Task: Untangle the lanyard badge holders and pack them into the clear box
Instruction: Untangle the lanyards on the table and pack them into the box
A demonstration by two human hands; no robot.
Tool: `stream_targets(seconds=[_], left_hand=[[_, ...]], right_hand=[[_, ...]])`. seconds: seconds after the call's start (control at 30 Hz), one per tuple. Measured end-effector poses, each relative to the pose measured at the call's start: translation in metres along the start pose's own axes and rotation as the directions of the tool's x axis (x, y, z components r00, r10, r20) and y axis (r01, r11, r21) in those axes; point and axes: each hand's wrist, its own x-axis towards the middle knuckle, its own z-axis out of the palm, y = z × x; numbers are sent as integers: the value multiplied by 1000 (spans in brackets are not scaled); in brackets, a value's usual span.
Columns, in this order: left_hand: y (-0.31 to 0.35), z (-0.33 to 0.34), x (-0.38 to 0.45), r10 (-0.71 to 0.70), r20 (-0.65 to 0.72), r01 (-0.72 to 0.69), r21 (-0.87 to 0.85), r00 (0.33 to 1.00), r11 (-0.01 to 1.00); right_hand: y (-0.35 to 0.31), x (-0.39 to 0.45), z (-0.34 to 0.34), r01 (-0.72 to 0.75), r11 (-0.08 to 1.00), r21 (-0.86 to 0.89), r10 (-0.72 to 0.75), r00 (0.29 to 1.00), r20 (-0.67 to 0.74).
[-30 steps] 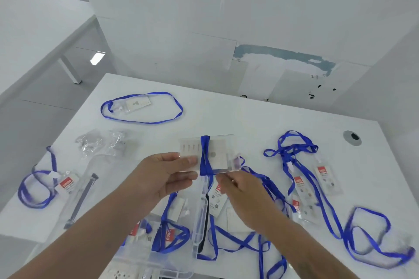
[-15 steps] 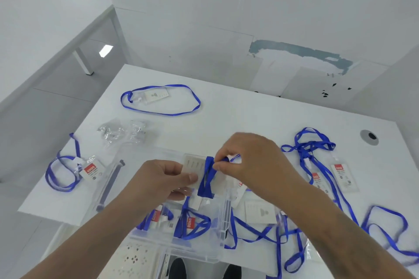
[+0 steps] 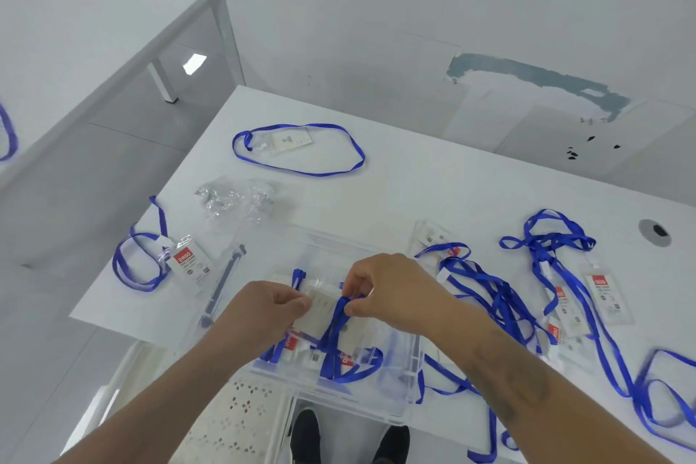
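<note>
Over the clear box at the table's front edge, my left hand pinches the left end of a clear badge holder. My right hand pinches its blue lanyard, which is wrapped across the holder. More badge holders with blue lanyards lie inside the box under my hands. A tangle of blue lanyards with badges lies right of the box.
On the white table a looped lanyard with badge lies at the back and another at the left edge. Crumpled clear wrappers sit behind the box's lid. A cable hole is at the far right.
Both hands have lowered the wrapped badge holder from above the table down over the clear box. My right hand moved from the holder's right edge to the top of the lanyard wrap.
</note>
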Motion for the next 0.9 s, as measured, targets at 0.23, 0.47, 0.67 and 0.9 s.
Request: stream_targets(seconds=[0.23,0.47,0.67,0.9], left_hand=[[-12,24,32,-75,103,38,323,992,946],[-4,45,46,-91,105,-4,672,990,740],[28,28,24,2,89,-66,721,996,690],[99,28,-7,296,-2,-257,490,955,833]], right_hand=[[9,23,33,-7,938,-345,53,991,124],[5,16,32,34,907,-420,18,993,118],[11,-34,-42,-35,999,38,40,988,-150],[79,-63,-80,-89,962,260,190,897,-398]])
